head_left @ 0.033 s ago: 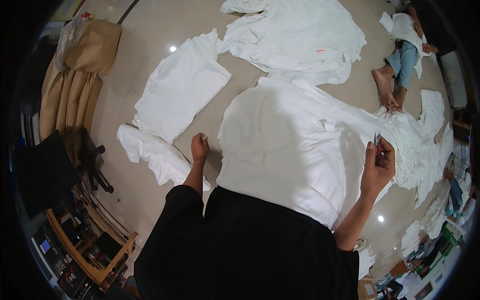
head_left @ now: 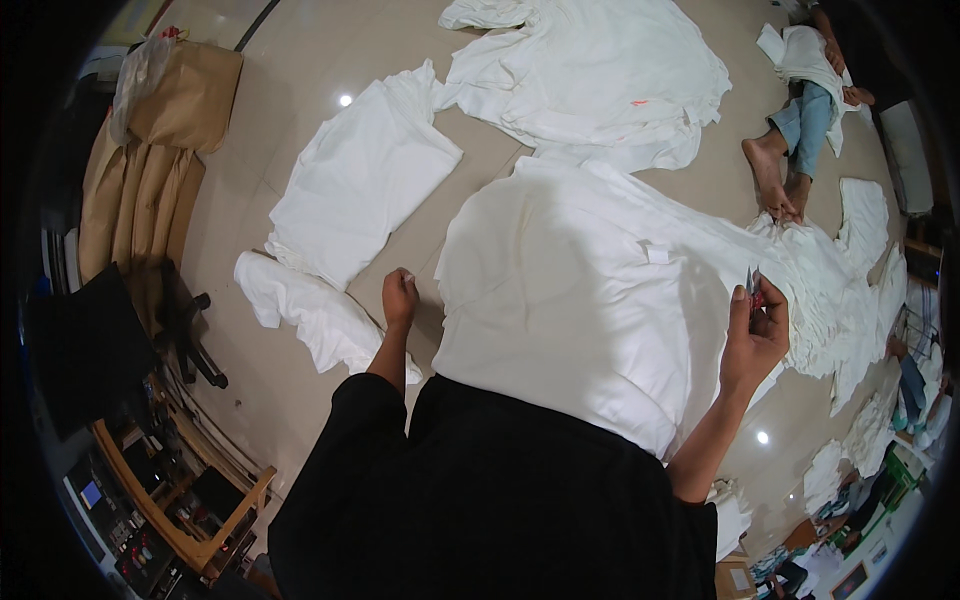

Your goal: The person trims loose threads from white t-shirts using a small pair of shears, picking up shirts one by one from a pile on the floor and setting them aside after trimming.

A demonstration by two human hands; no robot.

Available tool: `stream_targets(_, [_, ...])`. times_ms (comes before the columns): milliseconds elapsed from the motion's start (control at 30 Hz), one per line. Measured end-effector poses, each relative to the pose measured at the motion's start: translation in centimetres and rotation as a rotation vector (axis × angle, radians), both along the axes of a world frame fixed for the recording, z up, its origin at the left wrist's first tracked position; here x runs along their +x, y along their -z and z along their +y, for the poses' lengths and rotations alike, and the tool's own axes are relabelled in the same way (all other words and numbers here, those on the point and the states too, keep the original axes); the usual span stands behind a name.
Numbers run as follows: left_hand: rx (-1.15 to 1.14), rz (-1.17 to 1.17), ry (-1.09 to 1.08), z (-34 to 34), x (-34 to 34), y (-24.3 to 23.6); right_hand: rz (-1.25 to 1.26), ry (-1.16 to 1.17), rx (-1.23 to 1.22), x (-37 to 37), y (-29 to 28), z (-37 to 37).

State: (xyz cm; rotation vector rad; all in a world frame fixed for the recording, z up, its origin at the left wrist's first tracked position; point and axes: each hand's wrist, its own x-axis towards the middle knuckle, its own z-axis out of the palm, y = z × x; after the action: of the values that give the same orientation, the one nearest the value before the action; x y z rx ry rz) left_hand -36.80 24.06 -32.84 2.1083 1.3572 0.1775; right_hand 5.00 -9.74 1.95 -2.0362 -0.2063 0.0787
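White garment (head_left: 580,290): spread flat on floor (head_left: 260,160). Right hand (head_left: 755,335), at its right edge, pinches small thread snips (head_left: 755,287); left hand (head_left: 399,297), fisted, empty, just left. Risk: blades nicking fabric.

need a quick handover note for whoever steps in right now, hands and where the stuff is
Left hand: closed in a fist, holding nothing visible, resting on the floor at the left edge of the big white garment.
Right hand: raised over the garment's right side, pinching a small snipper with a red part.
The garment lies spread flat in front, label tab facing up.
Done: more white garments lie about, one folded pile upper left.
Left: cannot tell what has been trimmed.
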Motion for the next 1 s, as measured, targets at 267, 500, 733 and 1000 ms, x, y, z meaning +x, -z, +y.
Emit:
stream_targets(267, [0.301,0.074,-0.111,-1.9,3.0,-5.0,0.035,0.066,0.066,-0.3,0.6,-1.8])
stream_targets(500, [0.053,-0.171,-0.106,2.7,9.1,-5.5,0.092,0.128,0.263,-0.5,-0.7,-1.3])
stream_targets(733, [0.047,-0.521,0.361,9.4,31.5,-7.1,-0.082,0.143,0.351,-1.1,-1.2,-2.3])
stream_targets(1000, [0.093,-0.279,0.695,6.4,51.0,-2.9,-0.250,0.195,0.115,-5.1,-4.0,-7.3])
